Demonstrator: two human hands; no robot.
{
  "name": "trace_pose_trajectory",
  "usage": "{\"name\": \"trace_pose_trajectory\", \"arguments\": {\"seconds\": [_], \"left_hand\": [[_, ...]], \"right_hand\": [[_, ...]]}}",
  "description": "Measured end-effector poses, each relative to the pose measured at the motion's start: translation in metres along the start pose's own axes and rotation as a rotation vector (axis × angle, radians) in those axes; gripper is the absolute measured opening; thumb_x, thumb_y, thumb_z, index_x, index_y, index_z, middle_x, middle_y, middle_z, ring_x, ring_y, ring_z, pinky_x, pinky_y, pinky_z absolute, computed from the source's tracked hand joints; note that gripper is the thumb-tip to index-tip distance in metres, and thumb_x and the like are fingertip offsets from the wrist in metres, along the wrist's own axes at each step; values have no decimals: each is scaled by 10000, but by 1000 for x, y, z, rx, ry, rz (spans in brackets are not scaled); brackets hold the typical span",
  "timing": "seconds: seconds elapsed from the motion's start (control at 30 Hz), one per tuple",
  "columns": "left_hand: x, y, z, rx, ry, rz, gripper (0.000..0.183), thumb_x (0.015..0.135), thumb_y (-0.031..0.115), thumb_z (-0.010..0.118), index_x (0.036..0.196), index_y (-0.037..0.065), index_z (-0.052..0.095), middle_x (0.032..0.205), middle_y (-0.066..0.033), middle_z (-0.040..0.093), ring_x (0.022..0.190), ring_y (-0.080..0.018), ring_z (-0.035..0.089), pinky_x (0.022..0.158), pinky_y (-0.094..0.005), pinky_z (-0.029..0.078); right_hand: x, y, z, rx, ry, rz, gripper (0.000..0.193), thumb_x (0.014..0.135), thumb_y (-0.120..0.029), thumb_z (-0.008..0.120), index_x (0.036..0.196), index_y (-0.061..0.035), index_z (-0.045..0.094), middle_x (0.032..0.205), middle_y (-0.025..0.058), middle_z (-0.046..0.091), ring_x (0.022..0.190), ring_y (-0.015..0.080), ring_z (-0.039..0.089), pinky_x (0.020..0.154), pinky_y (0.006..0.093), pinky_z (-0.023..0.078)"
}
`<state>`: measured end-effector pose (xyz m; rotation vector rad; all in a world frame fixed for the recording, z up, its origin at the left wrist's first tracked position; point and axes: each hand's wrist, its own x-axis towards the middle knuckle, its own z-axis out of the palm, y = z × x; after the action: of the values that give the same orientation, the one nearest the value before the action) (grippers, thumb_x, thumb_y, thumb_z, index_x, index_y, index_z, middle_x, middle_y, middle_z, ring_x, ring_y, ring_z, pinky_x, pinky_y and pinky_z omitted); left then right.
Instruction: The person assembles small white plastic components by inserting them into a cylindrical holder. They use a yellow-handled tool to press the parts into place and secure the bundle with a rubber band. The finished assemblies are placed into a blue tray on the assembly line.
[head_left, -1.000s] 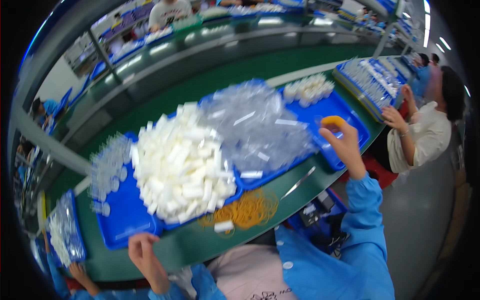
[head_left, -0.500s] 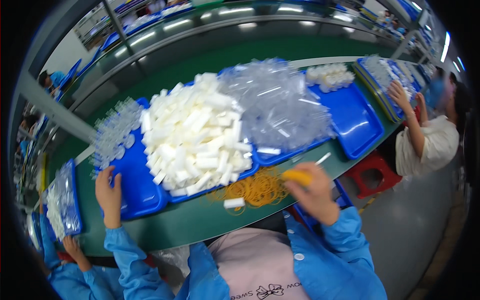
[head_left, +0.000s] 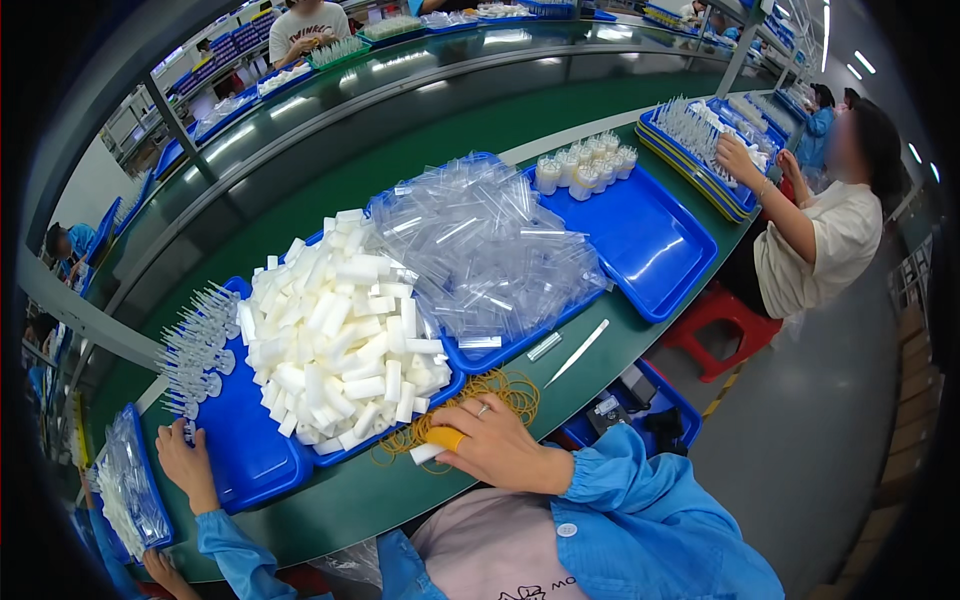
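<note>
My left hand [head_left: 188, 468] is at the near end of a cluster of clear stemmed plastic pieces [head_left: 192, 350] in the left blue tray [head_left: 235, 440]. Its thumb and fingers close around one clear piece. Over a heap of tan rubber bands [head_left: 515, 393] on the table edge, my right hand [head_left: 505, 447] grips a small white foam block [head_left: 427, 453]. A yellow finger cot [head_left: 444, 437] covers one of its fingers. Between my hands a blue tray is heaped with white foam blocks [head_left: 345, 330].
Clear plastic tubes [head_left: 485, 250] fill another tray. White tweezers [head_left: 578, 352] and a loose clear tube [head_left: 544, 346] lie before it. Rolled white pieces [head_left: 585, 165] stand in the right blue tray [head_left: 650, 240]. A co-worker [head_left: 820, 230] sits at the right beside a red stool [head_left: 725, 330].
My right hand has moved left and down onto the rubber bands and taken up the white foam block. My left hand has reached the clear pieces and closed on one. The view has shifted.
</note>
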<state>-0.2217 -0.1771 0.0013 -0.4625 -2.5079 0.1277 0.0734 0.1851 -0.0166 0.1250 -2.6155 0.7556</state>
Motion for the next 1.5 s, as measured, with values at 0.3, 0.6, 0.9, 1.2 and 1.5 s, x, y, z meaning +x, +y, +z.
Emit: {"name": "trace_pose_trajectory", "arguments": {"seconds": [0.3,0.6,0.9,1.2,1.5], "left_hand": [[-39,13,-56,-1048,99,-366,255,914,164,576,1126,21,578,998,-34,577,881,-141,573,752,-236,450],[-119,110,-133,-2165,-79,-687,240,887,132,604,1091,30,528,1033,-95,551,884,-176,553,762,-309,478],[-123,171,-145,-1991,-362,-412,169,830,-10,617,942,56,509,1002,-84,524,873,-179,552,769,-284,482],[-129,207,-148,-1910,-567,-104,213,704,-26,743,883,22,637,917,-84,518,843,-153,545,733,-243,450],[-123,206,-149,-2050,-884,-43,227,762,-100,666,975,-34,621,1019,-102,498,912,-166,607,812,-277,535]], "right_hand": [[-1,-2,-34,655,29,217,246,882,-146,586,1111,-55,586,914,72,596,704,182,565,646,282,443],[-4,-1,-35,1301,81,503,317,943,-141,515,1239,-29,527,813,7,557,626,61,480,585,225,405],[-5,-9,-60,1741,148,650,263,956,-158,493,1157,-7,571,716,-4,519,583,63,459,573,217,416],[-12,-1,-41,1224,224,641,123,890,-79,577,976,5,603,779,37,603,632,65,532,554,198,427],[-9,3,-25,1307,172,493,130,897,-120,594,954,-3,601,888,32,578,794,104,548,741,238,446]]}}
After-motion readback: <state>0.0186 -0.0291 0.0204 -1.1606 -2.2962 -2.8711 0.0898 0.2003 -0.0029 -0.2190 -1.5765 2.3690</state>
